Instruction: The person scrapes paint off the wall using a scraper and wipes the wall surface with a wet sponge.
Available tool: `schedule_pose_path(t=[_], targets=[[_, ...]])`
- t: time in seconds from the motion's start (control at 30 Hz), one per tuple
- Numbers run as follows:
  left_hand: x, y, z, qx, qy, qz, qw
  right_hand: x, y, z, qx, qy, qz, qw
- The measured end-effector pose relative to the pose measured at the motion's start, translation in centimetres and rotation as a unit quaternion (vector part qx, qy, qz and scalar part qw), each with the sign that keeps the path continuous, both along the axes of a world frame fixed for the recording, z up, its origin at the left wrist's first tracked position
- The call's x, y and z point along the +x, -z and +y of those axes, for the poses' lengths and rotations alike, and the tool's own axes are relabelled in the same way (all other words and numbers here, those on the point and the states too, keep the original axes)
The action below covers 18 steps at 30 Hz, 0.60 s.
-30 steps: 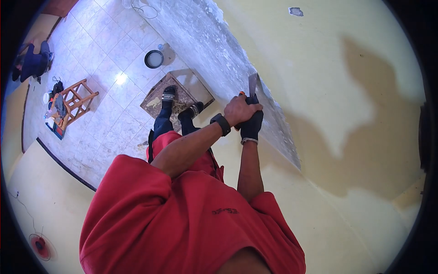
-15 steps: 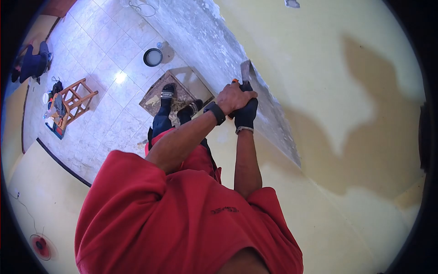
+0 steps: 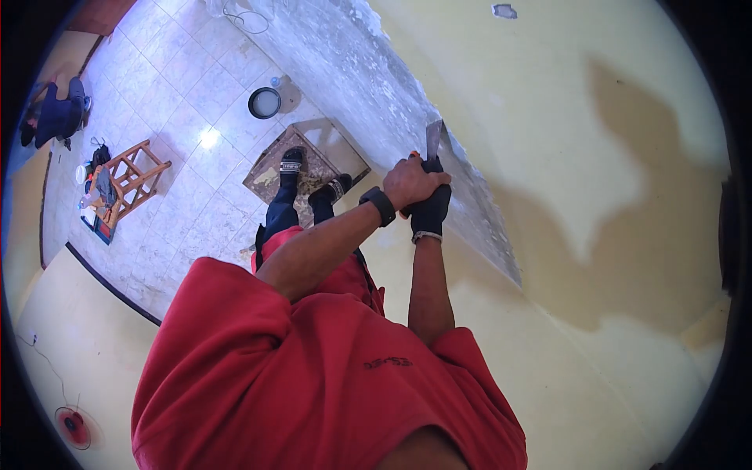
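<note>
My right hand (image 3: 430,206), in a dark glove, is closed around a scraper whose metal blade (image 3: 433,140) lies against the wall at the edge of the yellow paint. The scraper's handle is hidden in the glove. My left hand (image 3: 411,183), bare with a black band at the wrist, is closed and pressed against the gloved hand. Orange parts show above and below its fingers, but what they belong to is mostly hidden. Bare grey plaster (image 3: 352,70) borders the yellow paint (image 3: 548,117).
My feet stand on a stained board or platform (image 3: 265,174). A dark bucket (image 3: 264,103) is on the tiled floor beyond it. To the left, a wooden stool (image 3: 135,178) stands beside assorted items. Another person (image 3: 55,113) is at the far left; a red fan (image 3: 74,424) is lower left.
Both hands and the scraper have moved slightly down and right along the edge of the paint. The camera view has shifted a little too. Both hands stay closed.
</note>
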<state>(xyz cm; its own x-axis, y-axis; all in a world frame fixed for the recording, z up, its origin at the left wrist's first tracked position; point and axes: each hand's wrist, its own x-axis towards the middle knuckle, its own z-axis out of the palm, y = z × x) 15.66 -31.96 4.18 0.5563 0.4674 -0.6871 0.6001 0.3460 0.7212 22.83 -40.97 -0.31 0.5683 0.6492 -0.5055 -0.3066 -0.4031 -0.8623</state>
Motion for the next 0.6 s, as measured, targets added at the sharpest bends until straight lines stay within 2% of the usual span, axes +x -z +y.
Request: schedule_pose_path(t=[0.07,0.1,0.13,0.17,0.2,0.23,0.27,0.3,0.33,0.37,0.4,0.47,0.5,0.53,0.57,0.6], targets=[[0.0,1.3,0.7,-0.032,-0.004,-0.023,0.999,0.9,1.7,-1.0,-0.129,-0.164,-0.199,0.958],[0.7,3.9,0.8,0.010,0.006,-0.024,1.000,1.0,4.1,-0.4,-0.001,-0.066,-0.182,0.981],[0.8,5.4,0.6,0.050,0.018,-0.024,0.998,0.5,3.7,0.7,-0.002,-0.066,-0.181,0.981],[-1.0,0.6,3.3,-0.071,-0.024,-0.022,0.997,-0.3,2.4,2.1,0.050,-0.007,-0.073,0.996],[-1.3,0.5,2.6,-0.075,-0.022,-0.019,0.997,-0.9,1.5,2.5,0.099,0.052,0.037,0.993],[-1.2,0.5,2.3,-0.049,-0.028,-0.026,0.998,-1.1,1.4,1.9,-0.028,-0.101,-0.245,0.964],[-1.1,0.3,2.3,-0.020,-0.034,-0.035,0.999,-1.3,0.9,1.7,-0.024,-0.102,-0.246,0.964],[-0.9,-0.5,1.8,-0.005,-0.017,-0.004,1.000,-1.4,0.2,1.3,0.053,-0.042,-0.071,0.995],[-1.0,-0.8,2.1,-0.003,-0.019,-0.006,1.000,-1.1,-0.4,1.2,0.128,0.018,0.107,0.986],[-1.0,-1.0,2.2,-0.039,-0.025,-0.012,0.999,0.4,0.5,0.4,-0.039,-0.091,-0.084,0.991],[-1.0,-1.1,2.3,-0.074,-0.029,-0.018,0.997,0.0,1.0,0.7,-0.038,-0.091,-0.086,0.991],[-0.8,-0.8,2.7,-0.054,-0.031,-0.021,0.998,-1.1,2.2,1.7,0.037,-0.015,-0.121,0.992],[-0.9,-0.5,2.4,-0.039,-0.029,-0.020,0.999,-0.8,1.9,1.7,0.177,0.089,0.153,0.968],[-1.0,-0.3,2.0,-0.025,-0.025,-0.019,0.999,-0.6,1.3,1.0,0.176,0.096,0.155,0.967],[-0.8,-0.5,1.6,-0.032,-0.025,-0.033,0.999,0.1,0.7,0.2,0.047,-0.072,-0.102,0.991],[-0.1,-0.3,1.0,-0.028,-0.021,-0.036,0.999,0.7,-0.1,0.2,-0.086,-0.235,-0.350,0.903]])
